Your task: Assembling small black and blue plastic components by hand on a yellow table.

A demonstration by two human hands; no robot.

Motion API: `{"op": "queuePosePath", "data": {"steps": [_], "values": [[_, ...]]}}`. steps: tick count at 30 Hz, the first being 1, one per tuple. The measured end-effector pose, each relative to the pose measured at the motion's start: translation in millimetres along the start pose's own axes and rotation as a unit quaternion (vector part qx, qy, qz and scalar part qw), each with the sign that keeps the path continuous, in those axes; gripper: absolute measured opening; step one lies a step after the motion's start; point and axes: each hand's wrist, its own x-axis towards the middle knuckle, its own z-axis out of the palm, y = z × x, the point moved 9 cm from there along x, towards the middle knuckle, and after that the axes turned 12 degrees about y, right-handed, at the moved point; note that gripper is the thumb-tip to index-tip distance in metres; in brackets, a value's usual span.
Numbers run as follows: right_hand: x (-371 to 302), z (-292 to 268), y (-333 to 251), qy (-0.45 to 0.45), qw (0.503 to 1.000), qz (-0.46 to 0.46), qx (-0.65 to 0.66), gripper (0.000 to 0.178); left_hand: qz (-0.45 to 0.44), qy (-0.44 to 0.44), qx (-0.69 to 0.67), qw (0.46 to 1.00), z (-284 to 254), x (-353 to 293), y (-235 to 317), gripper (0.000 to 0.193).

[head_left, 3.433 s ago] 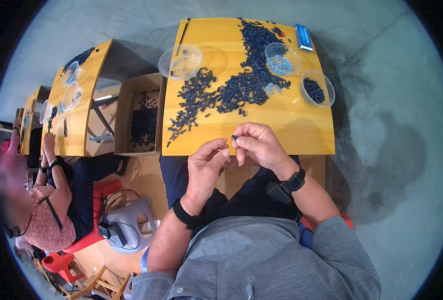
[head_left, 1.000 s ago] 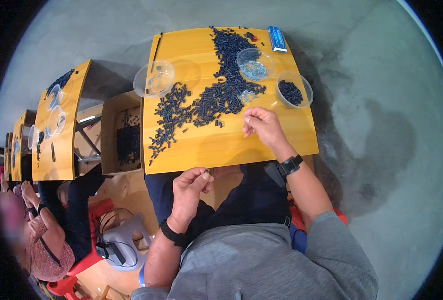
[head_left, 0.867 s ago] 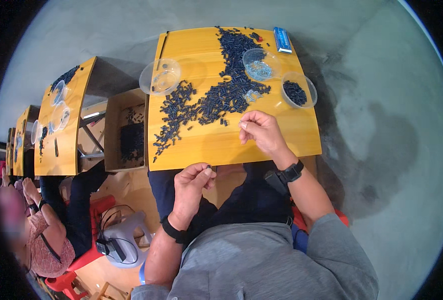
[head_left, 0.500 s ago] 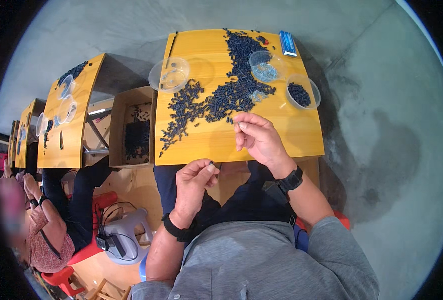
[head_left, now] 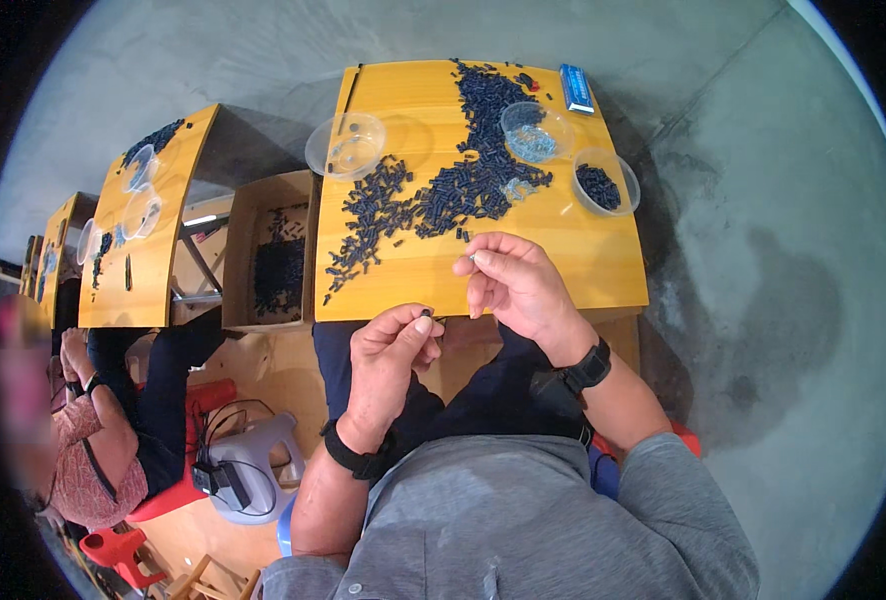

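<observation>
My left hand (head_left: 391,358) is closed in a pinch just off the table's near edge, with a small black cylindrical piece (head_left: 426,313) between thumb and forefinger. To its right and a little farther out, my right hand (head_left: 519,282) is over the near part of the yellow table (head_left: 433,285). Its thumb and forefinger pinch a tiny pale bluish piece (head_left: 473,258), too small to name. Beyond both hands spreads a pile of black cylindrical pieces (head_left: 463,195). A few tiny clear pieces (head_left: 519,189) lie at the pile's right side.
Clear bowls stand around the pile: one at left (head_left: 353,147), one with bluish pieces (head_left: 535,132), one with black pieces (head_left: 603,190). A blue box (head_left: 576,89) lies far right. Left of the table are a cardboard box (head_left: 253,255) and another person (head_left: 103,450) seated at a similar table.
My left hand has come up slightly toward the right hand. My right hand has turned a little, and the pale piece in its pinch now shows. The other person's hands have dropped lower.
</observation>
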Motion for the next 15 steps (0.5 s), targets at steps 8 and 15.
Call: {"op": "queuePosePath", "data": {"steps": [8,15], "values": [[-12,15,-6,-0.027,0.994,-0.069,-0.082,0.011,0.044,-0.037,0.029,0.998,8,-7,14,0.013],[-33,47,-14,-0.051,0.949,-0.108,-0.291,0.008,0.074,-0.050,0.024,0.996,11,-13,23,0.012]]}}
